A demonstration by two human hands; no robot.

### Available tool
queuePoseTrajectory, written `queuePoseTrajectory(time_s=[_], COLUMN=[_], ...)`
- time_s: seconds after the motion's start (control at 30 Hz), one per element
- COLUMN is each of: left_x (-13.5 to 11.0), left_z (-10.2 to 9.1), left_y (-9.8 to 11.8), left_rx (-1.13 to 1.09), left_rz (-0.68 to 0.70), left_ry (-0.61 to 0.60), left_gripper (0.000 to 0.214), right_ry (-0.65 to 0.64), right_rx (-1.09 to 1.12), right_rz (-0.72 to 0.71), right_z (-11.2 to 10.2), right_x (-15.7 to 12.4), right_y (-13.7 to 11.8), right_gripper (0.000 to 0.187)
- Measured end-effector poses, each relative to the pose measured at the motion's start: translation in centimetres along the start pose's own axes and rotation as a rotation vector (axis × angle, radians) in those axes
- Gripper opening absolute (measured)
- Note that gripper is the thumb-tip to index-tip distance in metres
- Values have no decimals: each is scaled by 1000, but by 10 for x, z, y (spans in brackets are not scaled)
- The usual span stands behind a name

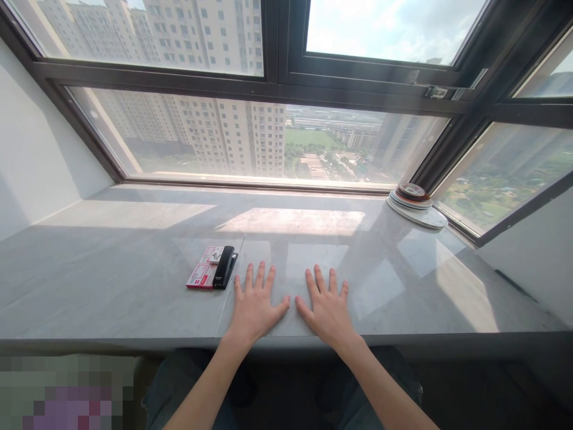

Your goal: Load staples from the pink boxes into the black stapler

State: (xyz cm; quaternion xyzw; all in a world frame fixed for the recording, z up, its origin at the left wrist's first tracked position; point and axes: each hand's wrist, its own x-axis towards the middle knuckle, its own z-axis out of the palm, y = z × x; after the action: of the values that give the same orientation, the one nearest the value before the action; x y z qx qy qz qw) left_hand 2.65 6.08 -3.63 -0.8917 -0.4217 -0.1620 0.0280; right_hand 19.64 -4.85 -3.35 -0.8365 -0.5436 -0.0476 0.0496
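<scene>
My left hand (253,304) lies flat on the grey stone window ledge (111,280), palm down with fingers spread, holding nothing. Beside it, my right hand (326,307) rests the same way, its thumb almost touching the left thumb. Just left of my left hand lies a black stapler (225,267), and against its left side sit two red-and-white small boxes (203,272). Neither hand touches the stapler or the boxes.
A stack of round plates or discs (416,204) stands at the ledge's far right corner, by the window frame. Large dark-framed windows (277,83) rise behind the ledge. A white wall (40,161) bounds the left side. My knees are under the ledge's front edge.
</scene>
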Motion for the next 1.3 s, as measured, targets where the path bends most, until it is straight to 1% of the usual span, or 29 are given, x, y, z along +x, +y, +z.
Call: queuePoseTrajectory(time_s=[0.23,0.57,0.77,1.0,1.3], left_x=[-1,-1,-2,-3,-3], left_z=[1,1,2,-2,-3], left_y=[1,1,0,-1,-2], left_rx=[-7,-1,-10,-19,-10], left_rz=[1,-7,-13,-17,-15], left_ry=[-8,-32,-20,-23,-25], left_gripper=[87,88,86,80,74], right_ry=[-11,4,-15,-30,-25], right_rx=[-13,-13,-5,7,23], right_rz=[12,21,18,22,21], right_z=[0,1,0,0,2], right_x=[-2,-3,-4,-4,-6], right_y=[-2,-5,-4,-3,0], right_gripper=[83,84,84,82,81])
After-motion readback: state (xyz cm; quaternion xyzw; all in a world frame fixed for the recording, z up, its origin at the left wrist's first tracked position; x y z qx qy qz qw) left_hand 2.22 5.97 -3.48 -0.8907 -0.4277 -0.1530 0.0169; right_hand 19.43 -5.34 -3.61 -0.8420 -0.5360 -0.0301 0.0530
